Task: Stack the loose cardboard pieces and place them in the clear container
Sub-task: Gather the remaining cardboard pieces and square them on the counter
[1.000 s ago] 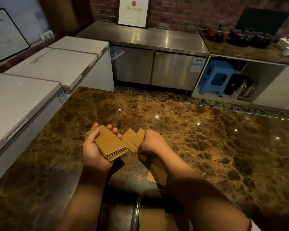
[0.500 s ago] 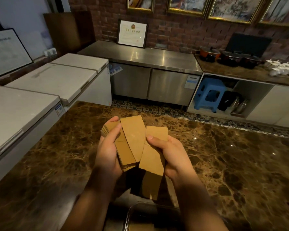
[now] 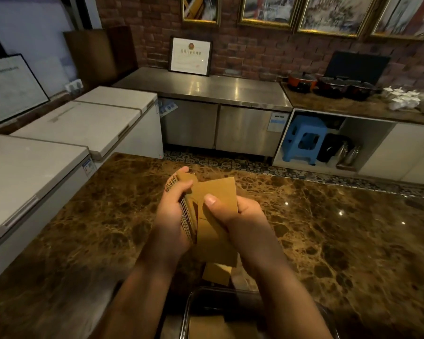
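Brown marble counter (image 3: 328, 241) carries a clear container (image 3: 189, 311) at its near edge; above it, the left hand (image 3: 174, 216) and right hand (image 3: 240, 216) curl their fingers (image 3: 209, 200) around stacked cardboard pieces (image 3: 216, 216).

The room is dim and warm-toned. Small white glints dot the glossy brown marble worktop (image 3: 328, 228), and soft glare lies on the long stainless steel counter (image 3: 206, 88). Straight lines bow near the edges; the near forearms look soft and shadowed.
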A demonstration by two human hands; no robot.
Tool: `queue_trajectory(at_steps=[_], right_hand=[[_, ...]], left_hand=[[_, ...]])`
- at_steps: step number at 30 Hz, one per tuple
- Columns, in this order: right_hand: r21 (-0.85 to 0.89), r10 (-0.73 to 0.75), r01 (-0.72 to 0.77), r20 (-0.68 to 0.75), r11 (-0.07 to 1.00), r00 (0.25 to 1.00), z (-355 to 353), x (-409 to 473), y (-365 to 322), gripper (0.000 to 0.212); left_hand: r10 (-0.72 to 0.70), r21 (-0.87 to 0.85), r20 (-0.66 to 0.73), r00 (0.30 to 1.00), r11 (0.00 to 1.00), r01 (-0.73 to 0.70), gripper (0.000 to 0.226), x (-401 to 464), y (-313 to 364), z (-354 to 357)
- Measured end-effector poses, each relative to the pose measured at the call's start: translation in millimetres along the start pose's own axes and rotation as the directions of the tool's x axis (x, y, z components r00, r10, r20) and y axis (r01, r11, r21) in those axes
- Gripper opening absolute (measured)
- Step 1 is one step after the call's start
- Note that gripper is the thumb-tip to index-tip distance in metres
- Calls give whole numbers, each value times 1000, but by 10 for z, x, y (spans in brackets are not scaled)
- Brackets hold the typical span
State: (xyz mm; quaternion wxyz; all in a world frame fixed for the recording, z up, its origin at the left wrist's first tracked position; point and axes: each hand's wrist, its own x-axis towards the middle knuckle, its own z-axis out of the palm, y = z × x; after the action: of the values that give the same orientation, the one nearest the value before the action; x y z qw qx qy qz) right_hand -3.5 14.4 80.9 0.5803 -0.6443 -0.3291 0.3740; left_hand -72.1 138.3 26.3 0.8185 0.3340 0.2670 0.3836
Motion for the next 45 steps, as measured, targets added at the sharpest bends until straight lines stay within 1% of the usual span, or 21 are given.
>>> queue_trajectory(at_steps=[2,4,6,9,13,15,17,19,22,23,25,27,29,32,34,35,37,39,42,43,45], right_hand=[[221,138,-138,14,966,990,-47,-10,-1,20],[319,222,-197,-45,927,974,-95,19,5,19],[336,193,-158,-73,928,978,-142,43,-9,14],[321,117,-90,-65,943,991,-213,53,-1,21],[287,56,-44,-32,957,998,-219,56,63,23],[183,8,0,-45,983,999,-180,80,106,19],[-37,-34,31,-79,999,996,-114,123,165,18],[-205,-62,37,-116,978,991,-29,175,260,27],[-273,-9,-29,-137,962,991,-10,307,402,54],[-273,25,-71,-168,959,985,-69,379,447,61],[-353,40,-120,-227,928,973,-273,547,557,60],[-512,95,-173,-175,841,980,-473,695,731,56],[-717,217,-182,-44,672,975,-566,790,972,74],[-938,341,48,172,342,924,-501,906,1347,114],[-955,415,190,271,226,869,-425,930,1485,121],[-953,434,227,293,199,852,-407,937,1512,119],[-948,431,260,316,185,845,-413,952,1507,105],[-944,398,290,330,159,856,-434,950,1468,90],[-955,355,287,295,76,887,-506,953,1408,78],[-963,326,250,270,103,906,-539,944,1380,67],[-948,256,112,193,299,947,-629,913,1290,48]], left_hand=[[-9,-7,42,999,1000,10,31,-35,24,-28],[3,39,91,996,999,-7,34,-116,67,-31],[26,127,157,987,991,-47,31,-165,89,-57],[-46,228,224,974,974,-6,32,-203,115,-46],[-130,200,226,966,976,84,46,-208,116,-3],[-135,204,215,967,975,91,45,-211,87,-18],[-145,192,203,969,976,105,48,-217,65,-50],[-167,159,218,961,978,134,49,-222,33,-118],[-107,100,234,966,991,86,40,-211,2,-243],[-133,40,214,968,991,127,39,-195,15,-280],[-187,-87,143,972,976,200,37,-142,43,-381],[-224,-151,79,971,960,234,34,-84,57,-509],[-253,-170,64,965,950,260,28,-65,44,-622],[-249,-177,52,967,951,254,42,-78,-13,-691],[-266,-198,24,964,944,265,27,-79,-25,-693],[-276,-212,10,961,939,272,20,-74,-16,-698],[-302,-213,12,953,931,298,24,-52,-10,-714],[-299,-207,21,954,932,297,26,-45,-15,-703],[-256,-200,24,966,946,255,26,-63,-49,-661],[-254,-199,27,967,947,254,29,-75,-63,-653],[-251,-189,37,967,949,254,36,-80,-83,-652]])
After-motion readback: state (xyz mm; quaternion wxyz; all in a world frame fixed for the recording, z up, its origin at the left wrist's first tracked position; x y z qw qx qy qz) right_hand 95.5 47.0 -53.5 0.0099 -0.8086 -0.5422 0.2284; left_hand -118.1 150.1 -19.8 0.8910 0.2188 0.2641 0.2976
